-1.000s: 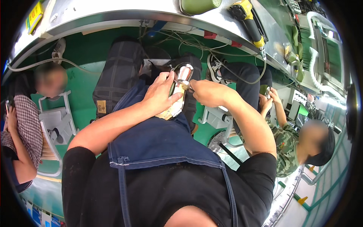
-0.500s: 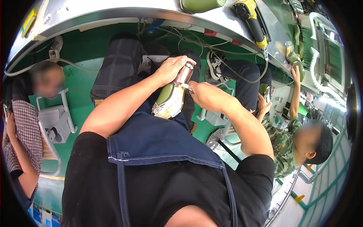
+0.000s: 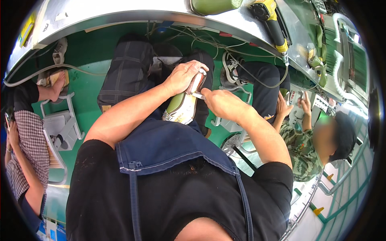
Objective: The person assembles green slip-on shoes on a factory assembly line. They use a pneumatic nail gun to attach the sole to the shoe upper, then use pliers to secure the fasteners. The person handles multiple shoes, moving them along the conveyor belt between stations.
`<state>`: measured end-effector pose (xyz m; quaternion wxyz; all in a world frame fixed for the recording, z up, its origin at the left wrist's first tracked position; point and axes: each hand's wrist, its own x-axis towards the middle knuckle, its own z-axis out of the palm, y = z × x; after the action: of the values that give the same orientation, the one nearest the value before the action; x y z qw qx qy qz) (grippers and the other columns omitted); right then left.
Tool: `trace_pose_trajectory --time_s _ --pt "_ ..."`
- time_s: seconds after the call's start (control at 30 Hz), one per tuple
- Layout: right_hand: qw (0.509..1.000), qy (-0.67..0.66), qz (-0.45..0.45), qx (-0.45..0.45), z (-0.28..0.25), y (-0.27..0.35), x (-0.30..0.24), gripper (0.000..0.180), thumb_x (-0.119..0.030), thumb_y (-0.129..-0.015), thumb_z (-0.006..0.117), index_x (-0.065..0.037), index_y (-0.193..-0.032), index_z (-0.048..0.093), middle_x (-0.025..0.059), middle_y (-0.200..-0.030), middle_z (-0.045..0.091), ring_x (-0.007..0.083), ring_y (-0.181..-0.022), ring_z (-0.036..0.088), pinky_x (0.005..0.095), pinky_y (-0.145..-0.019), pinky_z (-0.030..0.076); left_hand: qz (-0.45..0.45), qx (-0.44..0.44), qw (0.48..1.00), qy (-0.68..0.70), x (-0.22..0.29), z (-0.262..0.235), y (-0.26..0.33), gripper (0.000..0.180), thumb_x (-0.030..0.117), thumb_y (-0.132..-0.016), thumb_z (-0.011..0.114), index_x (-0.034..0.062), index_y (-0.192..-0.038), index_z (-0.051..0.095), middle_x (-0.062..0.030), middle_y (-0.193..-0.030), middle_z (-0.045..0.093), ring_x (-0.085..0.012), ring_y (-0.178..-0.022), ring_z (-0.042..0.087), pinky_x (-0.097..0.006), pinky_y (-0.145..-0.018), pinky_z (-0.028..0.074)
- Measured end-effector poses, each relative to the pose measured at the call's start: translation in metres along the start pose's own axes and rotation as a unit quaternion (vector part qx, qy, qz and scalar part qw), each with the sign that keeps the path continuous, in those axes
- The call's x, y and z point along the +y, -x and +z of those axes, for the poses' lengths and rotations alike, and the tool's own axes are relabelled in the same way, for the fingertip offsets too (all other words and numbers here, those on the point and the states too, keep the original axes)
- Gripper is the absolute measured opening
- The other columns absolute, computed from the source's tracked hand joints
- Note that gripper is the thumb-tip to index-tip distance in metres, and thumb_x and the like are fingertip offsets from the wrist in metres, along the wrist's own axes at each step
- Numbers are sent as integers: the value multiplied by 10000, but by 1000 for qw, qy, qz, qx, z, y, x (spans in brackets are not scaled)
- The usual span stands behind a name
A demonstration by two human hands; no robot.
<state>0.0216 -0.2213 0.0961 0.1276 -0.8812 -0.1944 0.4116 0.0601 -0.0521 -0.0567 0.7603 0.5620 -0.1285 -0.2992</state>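
Note:
A shoe last [image 3: 175, 103] with green sides and a pale, rough underside lies across my lap, bottom up. Its narrower far end carries a brown strip. My left hand [image 3: 181, 77] is closed over that far end from the left, steadying it. In my right hand [image 3: 226, 103], fingers wrapped, is a small flat metal blade [image 3: 198, 95]. The blade's tip touches the underside of the last beside the brown strip. Most of its handle is hidden inside my fist.
Ahead runs a metal workbench [image 3: 132, 13] bearing another green last [image 3: 215, 6] and a yellow-and-black power tool [image 3: 265, 14] on a hose. Cables hang beneath it. Co-workers sit to my right [image 3: 299, 152] and left [image 3: 27, 144]. A grey stool [image 3: 62, 120] stands at left.
My hands and the blade have barely shifted on the last. The right co-worker's raised hand has come back from the bench. The left co-worker's head has left view, and a bare foot shows.

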Motion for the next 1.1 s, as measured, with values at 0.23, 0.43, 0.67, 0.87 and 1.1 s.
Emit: trace_pose_trajectory --time_s 0.23,0.43,0.67,0.87,1.1 --pt "1000 18 -15 -11 -4 2 0 154 -30 -945 573 65 -1066 562 265 -759 684 456 -763 704 544 -659 527 -1 -5 1000 -3 -1 -1 0 588 543 -1142 362 76 -1215 711 -40 -912 697 -112 -832 629 -286 -798 523" --pt "996 82 0 16 -5 5 -13 133 -14 -911 583 61 -1020 584 249 -749 700 431 -743 730 516 -649 567 16 -16 999 -40 1 -3 0 503 445 -1153 388 61 -1261 695 -84 -1103 692 -215 -988 661 -360 -932 520" --pt "984 166 -25 65 4 7 -9 98 -56 -905 611 22 -963 613 181 -722 721 343 -701 756 453 -598 591 30 96 974 -203 -28 0 49 608 370 -1094 498 -2 -1567 411 -219 -1446 551 -352 -1455 406 -432 -1247 276" --pt "974 201 -30 103 15 9 -9 136 -52 -881 634 12 -996 600 154 -659 678 319 -628 728 426 -535 551 -327 33 924 196 13 -1 66 762 413 -1077 627 -14 -1617 299 -130 -1420 599 -188 -1249 617 -344 -1062 509" --pt "983 180 10 18 4 10 -15 173 -80 -906 656 26 -1039 624 174 -784 730 350 -773 759 435 -651 585 -354 1 915 194 33 -6 59 640 348 -1091 614 -39 -1546 383 -131 -1345 643 -173 -1168 655 -342 -993 556"
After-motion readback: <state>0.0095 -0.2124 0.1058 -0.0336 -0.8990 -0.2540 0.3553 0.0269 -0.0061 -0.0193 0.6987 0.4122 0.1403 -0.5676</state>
